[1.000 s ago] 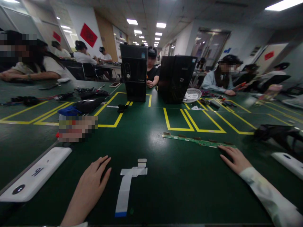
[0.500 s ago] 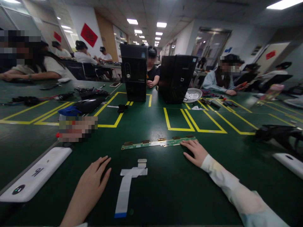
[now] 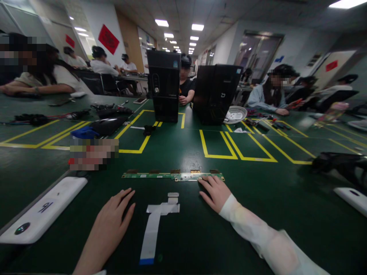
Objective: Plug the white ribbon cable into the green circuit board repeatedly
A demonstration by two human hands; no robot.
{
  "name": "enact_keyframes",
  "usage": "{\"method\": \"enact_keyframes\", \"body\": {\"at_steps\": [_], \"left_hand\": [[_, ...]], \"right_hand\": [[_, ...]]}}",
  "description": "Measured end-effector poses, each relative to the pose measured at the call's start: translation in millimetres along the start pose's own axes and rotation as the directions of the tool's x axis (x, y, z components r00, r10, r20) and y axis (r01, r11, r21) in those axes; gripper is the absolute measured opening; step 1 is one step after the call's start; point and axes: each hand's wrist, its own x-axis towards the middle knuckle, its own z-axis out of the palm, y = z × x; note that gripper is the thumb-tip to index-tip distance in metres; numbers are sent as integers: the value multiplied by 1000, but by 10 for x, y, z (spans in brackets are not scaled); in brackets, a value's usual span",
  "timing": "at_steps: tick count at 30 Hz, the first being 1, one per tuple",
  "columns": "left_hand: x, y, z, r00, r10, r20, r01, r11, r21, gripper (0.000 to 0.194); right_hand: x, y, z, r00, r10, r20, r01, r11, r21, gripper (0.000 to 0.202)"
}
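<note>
A long, narrow green circuit board (image 3: 160, 176) lies crosswise on the dark green table. My right hand (image 3: 216, 193) rests at its right part, fingers stretched out and the tips touching the board's near edge, not wrapped round it. Nearer to me lies a white flat ribbon cable (image 3: 150, 236) with a blue end, crossed by a shorter strip and topped by a small connector. To the left of the cable, my left hand (image 3: 114, 215) lies on the table with its fingers extended, holding nothing and apart from both cable and board.
Two black computer towers (image 3: 164, 88) stand across the table, a person (image 3: 187, 86) behind them. A white device (image 3: 43, 210) lies at my left, a blurred-out item (image 3: 94, 154) beyond it. Yellow tape (image 3: 220, 156) marks rectangles. A white basket (image 3: 236, 114) sits by the right tower.
The circuit board has shifted left and turned more level, my right hand moving left with it. My left hand and the ribbon cable have stayed in place.
</note>
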Motion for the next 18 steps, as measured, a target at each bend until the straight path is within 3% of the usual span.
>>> {"method": "enact_keyframes", "body": {"at_steps": [6,11,15,18], "left_hand": [[4,9,-9,1000,-22,6,22,1000,5,54],[-4,4,-15,1000,2,-11,-3,999,-49,52],[20,223,-138,993,112,45,-104,981,-165,43],[86,500,-249,949,274,156,-230,941,-248,42]], "right_hand": [[-21,107,26,998,-26,-49,26,1000,-7,40],[-29,275,170,996,-40,-78,49,991,122,38],[-32,291,203,997,-52,-51,60,985,163,42],[-36,262,173,997,-71,-22,73,982,177,45]]}}
